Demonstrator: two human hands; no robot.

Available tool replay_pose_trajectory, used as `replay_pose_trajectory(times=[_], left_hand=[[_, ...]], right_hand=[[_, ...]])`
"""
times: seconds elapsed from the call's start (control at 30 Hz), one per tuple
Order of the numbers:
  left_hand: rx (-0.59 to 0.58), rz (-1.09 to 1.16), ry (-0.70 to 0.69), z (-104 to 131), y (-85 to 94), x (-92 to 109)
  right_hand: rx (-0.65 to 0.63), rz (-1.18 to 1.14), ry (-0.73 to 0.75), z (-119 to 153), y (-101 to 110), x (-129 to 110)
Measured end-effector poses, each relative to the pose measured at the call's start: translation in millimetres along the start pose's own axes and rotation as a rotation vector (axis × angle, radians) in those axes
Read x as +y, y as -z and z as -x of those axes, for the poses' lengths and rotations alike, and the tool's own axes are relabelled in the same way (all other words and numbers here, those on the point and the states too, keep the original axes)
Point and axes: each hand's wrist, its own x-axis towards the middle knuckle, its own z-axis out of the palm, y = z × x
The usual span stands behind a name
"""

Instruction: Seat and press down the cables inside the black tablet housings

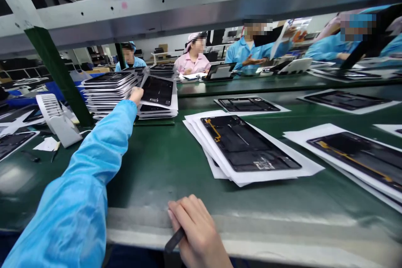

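Observation:
My left hand (136, 95) reaches out to the stacks at the back left. Its fingers are closed on the left edge of a dark tablet housing (158, 91), which lies on a white sheet and tilts on top of the right-hand stack. Close beside that hand is a taller stack of housings and white sheets (108, 96). Near the front edge of the green bench, my right hand (199, 230) is closed around a slim dark tool (175, 240). Only the tool's rounded end shows; its kind is hidden.
Housings on white sheets (248, 144) lie ahead of my right hand, with more (358, 155) to the right. A white fan (58, 119) stands left, beside a green post (59, 75). A metal shelf beam (188, 4) crosses overhead. Several people sit opposite.

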Motion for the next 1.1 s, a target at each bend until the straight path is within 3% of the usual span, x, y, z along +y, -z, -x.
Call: replay_pose_trajectory(times=[0.17, 0.3, 0.4, 0.43, 0.5, 0.53, 0.6, 0.73, 0.93, 1.03, 1.1], left_hand=[[-0.008, -0.282, -0.067, 7, -17.2, -8], [-0.146, -0.376, -0.308, 46, -22.6, 0], [-0.318, -0.378, -0.565, 92, -20.7, 6], [-0.353, -0.456, -0.768, 109, -18.3, 7], [-0.373, -0.568, -1.06, 142, -12.1, 8], [-0.367, -0.615, -1.159, 157, -8.7, 10], [-0.352, -0.669, -1.259, 182, -2.1, 12], [-0.382, -0.686, -1.272, 211, 9.4, 13], [-0.48, -0.598, -1.182, 220, 18.6, 2], [-0.541, -0.463, -1.091, 223, 15.3, 4], [-0.624, -0.265, -0.923, 225, 8.3, 10]], right_hand=[[-0.054, -0.063, -0.05, -2, 4, -6], [-0.074, -0.259, -0.111, -5, 31, 1], [-0.036, -0.08, -0.106, -8, 69, 39], [-0.057, 0.053, -0.112, -9, 83, 56], [-0.154, 0.336, -0.147, -14, 111, 90], [-0.193, 0.372, -0.155, -16, 123, 106], [-0.282, 0.382, -0.143, -23, 140, 127], [-0.448, 0.351, -0.07, -30, 155, 132], [-0.546, 0.364, -0.018, -29, 163, 124], [-0.554, 0.358, -0.01, -32, 163, 130], [-0.558, 0.351, 0.002, -36, 161, 133]])
